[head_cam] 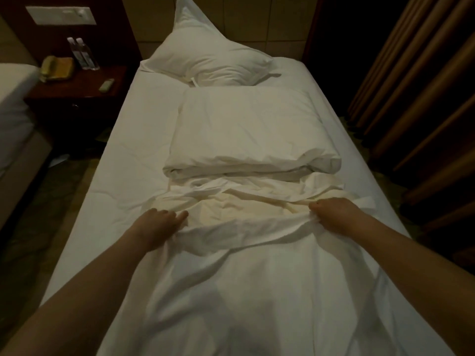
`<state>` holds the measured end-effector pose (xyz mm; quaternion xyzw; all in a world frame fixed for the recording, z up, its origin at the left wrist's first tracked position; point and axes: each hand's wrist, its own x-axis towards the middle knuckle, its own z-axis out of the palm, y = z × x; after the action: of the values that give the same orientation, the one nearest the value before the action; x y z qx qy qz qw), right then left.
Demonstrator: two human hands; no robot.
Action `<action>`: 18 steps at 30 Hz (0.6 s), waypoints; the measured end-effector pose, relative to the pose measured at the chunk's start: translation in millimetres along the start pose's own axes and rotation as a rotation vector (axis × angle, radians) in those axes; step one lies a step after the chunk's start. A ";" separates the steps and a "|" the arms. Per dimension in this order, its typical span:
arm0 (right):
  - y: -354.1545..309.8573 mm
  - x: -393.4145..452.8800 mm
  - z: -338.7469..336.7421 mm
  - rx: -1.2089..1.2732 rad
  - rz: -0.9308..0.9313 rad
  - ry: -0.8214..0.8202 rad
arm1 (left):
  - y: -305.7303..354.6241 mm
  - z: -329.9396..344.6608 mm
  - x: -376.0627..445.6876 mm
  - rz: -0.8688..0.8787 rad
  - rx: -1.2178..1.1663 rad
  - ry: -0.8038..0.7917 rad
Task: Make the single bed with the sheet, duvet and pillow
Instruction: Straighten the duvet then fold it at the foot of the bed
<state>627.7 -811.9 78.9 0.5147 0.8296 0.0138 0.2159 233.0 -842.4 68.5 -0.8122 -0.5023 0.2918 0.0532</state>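
Observation:
A single bed is covered by a smooth white sheet. A white pillow leans against the headboard at the far end. A folded white duvet lies across the middle of the bed. In front of it a loose white duvet cover is bunched and spreads toward me. My left hand grips the bunched edge of the cover on the left. My right hand grips the same edge on the right, its fingers curled into the cloth.
A dark wooden nightstand stands left of the bed with a telephone, two water bottles and a remote. A second bed is at the far left. Curtains hang along the right.

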 end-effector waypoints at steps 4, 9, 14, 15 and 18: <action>13.7 21.8 2.1 -0.053 0.047 0.012 | -37.9 -21.7 34.1 -0.184 0.031 0.051; 42.2 62.5 -28.8 -0.167 0.092 0.080 | -73.3 -52.3 79.9 -0.378 -0.113 0.006; 72.9 101.8 -9.3 -0.053 0.250 0.147 | -92.7 -24.7 118.7 -0.541 -0.335 0.010; 72.2 104.6 2.2 -0.041 0.269 0.072 | -88.2 -11.1 122.5 -0.556 -0.386 -0.027; 51.5 106.2 47.7 -0.032 0.146 -0.132 | -54.5 33.8 128.6 -0.524 -0.415 -0.104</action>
<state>649.1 -705.9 11.7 0.5700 0.7736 0.0087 0.2767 214.2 -713.8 7.3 -0.6331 -0.7447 0.2009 -0.0661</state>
